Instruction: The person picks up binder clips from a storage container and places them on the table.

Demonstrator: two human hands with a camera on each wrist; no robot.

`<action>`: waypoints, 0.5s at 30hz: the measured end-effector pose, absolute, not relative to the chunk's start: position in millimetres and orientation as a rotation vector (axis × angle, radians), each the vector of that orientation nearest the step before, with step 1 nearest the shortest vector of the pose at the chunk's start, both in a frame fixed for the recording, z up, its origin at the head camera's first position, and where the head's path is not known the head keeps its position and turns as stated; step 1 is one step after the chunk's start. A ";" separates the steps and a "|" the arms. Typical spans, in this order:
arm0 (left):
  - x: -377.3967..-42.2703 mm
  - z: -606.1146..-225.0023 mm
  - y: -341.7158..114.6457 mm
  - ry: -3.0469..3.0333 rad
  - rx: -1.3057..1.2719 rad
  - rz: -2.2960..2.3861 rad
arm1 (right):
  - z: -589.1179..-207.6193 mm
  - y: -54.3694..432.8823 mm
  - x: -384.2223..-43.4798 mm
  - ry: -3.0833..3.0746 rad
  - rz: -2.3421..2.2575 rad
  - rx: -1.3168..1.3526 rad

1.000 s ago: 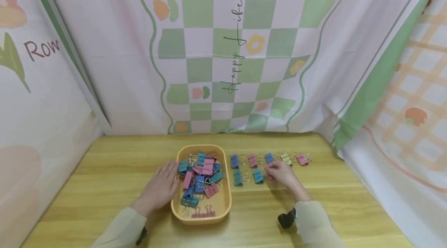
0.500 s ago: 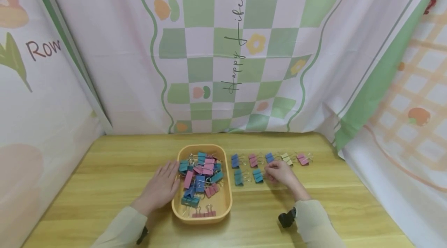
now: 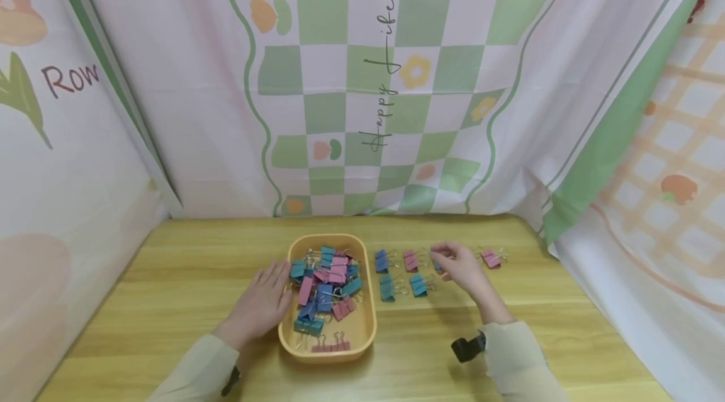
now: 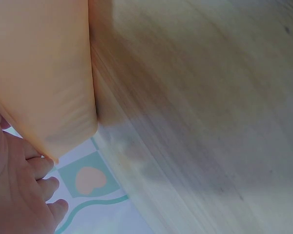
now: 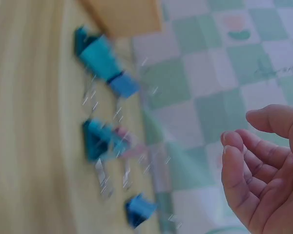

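Note:
My left hand (image 3: pixel 257 304) lies with fingers extended along the left rim of a yellow plastic basket (image 3: pixel 327 357). In the left wrist view its fingertips bend over the basket edge. Inside is a heap of pink, blue and teal binder clips (image 3: pixel 323 297). My right hand (image 3: pixel 467 273) is raised over the right part of the laid-out clips, holding nothing; the right wrist view shows its thumb apart from the loosely bent fingers. A teal clip (image 3: pixel 418 285) lies just left of it, beside another teal clip (image 3: pixel 387 289). The hand partly covers a blue clip and hides the yellow one.
In the back row lie a blue clip (image 3: pixel 381 261), a pink clip (image 3: pixel 410 262) and, farthest right, another pink clip (image 3: pixel 491 258). A patterned curtain (image 3: pixel 374 188) hangs at the wooden table's (image 3: pixel 187 263) back edge, with more cloth on both sides.
My right hand has let go of the teal clip in the front row and lifted up and slightly right. That clip stays on the table. My left hand has not moved.

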State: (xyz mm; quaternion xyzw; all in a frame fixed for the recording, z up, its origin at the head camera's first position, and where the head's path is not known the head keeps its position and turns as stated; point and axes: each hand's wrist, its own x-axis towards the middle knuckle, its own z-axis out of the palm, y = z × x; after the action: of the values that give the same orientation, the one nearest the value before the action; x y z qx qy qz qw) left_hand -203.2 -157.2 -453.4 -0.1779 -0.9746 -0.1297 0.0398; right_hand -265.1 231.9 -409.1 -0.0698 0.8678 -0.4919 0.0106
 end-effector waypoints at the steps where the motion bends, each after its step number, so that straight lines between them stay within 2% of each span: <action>1: -203.4 -453.2 -157.1 -2.987 -0.544 -0.396 | -405.5 228.5 -264.0 2.707 -1.545 -0.236; 15: -203.4 -452.9 -157.0 -2.983 -0.548 -0.393 | -375.9 159.9 -236.7 2.561 -1.549 -0.591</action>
State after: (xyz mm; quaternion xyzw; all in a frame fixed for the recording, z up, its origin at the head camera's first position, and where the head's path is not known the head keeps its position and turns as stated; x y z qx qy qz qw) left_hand -203.4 -157.0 -452.9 -0.1791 -0.9745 -0.1283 0.0416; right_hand -236.7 159.9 -375.9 -0.1935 0.8386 -0.5072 0.0455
